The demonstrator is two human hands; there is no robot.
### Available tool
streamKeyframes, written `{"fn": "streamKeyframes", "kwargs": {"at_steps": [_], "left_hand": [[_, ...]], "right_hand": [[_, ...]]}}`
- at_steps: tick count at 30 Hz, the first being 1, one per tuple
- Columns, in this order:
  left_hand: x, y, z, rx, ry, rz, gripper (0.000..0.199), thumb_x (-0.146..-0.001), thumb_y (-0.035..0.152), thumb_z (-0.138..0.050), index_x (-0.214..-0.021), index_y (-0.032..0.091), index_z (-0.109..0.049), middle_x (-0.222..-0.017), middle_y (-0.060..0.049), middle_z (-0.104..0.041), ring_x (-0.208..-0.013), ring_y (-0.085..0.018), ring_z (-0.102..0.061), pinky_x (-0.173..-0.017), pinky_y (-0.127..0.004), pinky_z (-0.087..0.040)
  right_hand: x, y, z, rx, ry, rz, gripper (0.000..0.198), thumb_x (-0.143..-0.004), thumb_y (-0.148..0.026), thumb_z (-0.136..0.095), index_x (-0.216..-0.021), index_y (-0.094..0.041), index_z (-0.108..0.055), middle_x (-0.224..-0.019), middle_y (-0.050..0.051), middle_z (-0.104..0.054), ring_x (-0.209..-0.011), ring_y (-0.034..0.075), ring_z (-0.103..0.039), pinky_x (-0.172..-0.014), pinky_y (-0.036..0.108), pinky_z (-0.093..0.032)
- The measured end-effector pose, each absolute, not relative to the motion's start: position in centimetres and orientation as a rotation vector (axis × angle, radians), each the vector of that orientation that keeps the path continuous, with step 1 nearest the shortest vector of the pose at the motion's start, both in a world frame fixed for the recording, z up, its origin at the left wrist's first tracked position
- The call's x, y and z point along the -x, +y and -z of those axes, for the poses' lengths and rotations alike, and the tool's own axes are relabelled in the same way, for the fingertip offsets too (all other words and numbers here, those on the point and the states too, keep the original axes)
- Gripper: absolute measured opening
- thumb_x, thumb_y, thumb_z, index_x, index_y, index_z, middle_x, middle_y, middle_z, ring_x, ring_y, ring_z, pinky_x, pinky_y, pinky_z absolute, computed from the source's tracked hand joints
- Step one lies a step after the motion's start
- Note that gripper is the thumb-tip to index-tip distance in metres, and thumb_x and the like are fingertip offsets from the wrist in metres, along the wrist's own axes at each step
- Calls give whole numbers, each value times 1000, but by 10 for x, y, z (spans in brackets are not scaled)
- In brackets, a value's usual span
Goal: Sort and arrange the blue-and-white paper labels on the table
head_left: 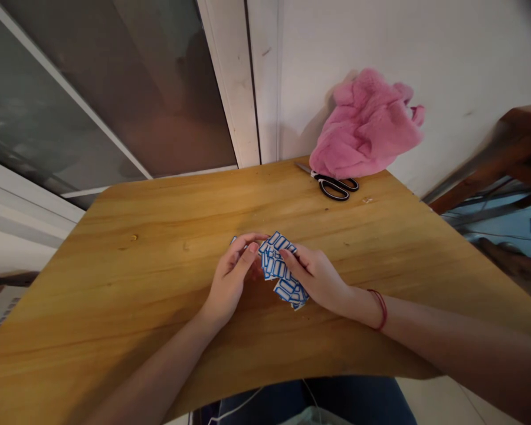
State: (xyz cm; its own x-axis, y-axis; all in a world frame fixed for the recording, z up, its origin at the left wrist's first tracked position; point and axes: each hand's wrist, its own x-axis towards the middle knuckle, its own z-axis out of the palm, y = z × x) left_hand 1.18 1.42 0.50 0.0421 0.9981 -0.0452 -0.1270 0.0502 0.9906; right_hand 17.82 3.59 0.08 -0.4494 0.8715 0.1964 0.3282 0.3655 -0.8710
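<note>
A fanned bunch of blue-and-white printed pieces [274,260] was held just above the middle of the wooden counter [137,289], between the person's two hands. The right grip [322,276] pinched the bunch, its thumb lying across the face of the pieces while its other fingers were hidden behind; a lower cluster of them hung beneath that thumb. The left grip [229,278] was curved at the bunch's left edge, thumb and forefinger near it, and whether it pinched anything could not be told, though a scrap of blue showed behind its fingers. A thin red band [384,308] circled the right wrist. Farther back on the counter lay black-handled scissors [322,177], blades pointing left, just beside a heap of pink plush cloth [371,127] that rested against the white wall [460,53]. Toward the left sat a small yellowish speck [134,238]. Beyond the counter's back left edge stood dark panes [168,77] in pale frames; dark trousers [358,401] showed below its front edge.
</note>
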Motion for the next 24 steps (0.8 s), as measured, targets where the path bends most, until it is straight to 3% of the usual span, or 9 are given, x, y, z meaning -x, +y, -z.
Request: {"fn": "streamKeyframes", "kwargs": {"at_steps": [4, 11, 16, 24], "left_hand": [[-12, 14, -3, -1100, 1076, -1156, 22, -84, 37, -54, -96, 21, -63, -75, 1, -57, -64, -9, -51, -61, -20, -44], [-11, 15, -1, -1083, 1019, -1113, 17, -81, 31, -60, -72, 17, -59, -64, 3, -51, -61, -8, -50, -60, -18, -43], [-11, 16, -2, -942, 946, -1088, 17, -79, 30, -61, -71, 15, -60, -63, 2, -55, -57, -8, -51, -53, -18, -44], [-15, 16, -6, -875, 849, -1098, 16, -78, 28, -63, -74, 13, -63, -63, -1, -60, -56, -10, -56, -53, -20, -47]], "right_hand": [[-178, 36, -1, 1032, -1964, -1020, 34, -93, -36, -34, -65, -17, -42, -58, -3, -45, -52, 7, -39, -50, 20, -31], [-178, 36, -1, 1031, -1935, -1044, 34, -93, -36, -34, -66, -17, -43, -59, -3, -44, -52, 8, -37, -50, 20, -31], [-178, 37, -1, 1061, -1883, -1102, 36, -92, -41, -34, -68, -18, -45, -61, -1, -48, -54, 9, -42, -53, 21, -35], [-175, 46, -1, 927, -1504, -1739, 39, -84, -55, -43, -76, -17, -50, -64, -1, -53, -53, 8, -45, -50, 20, -38]]}}
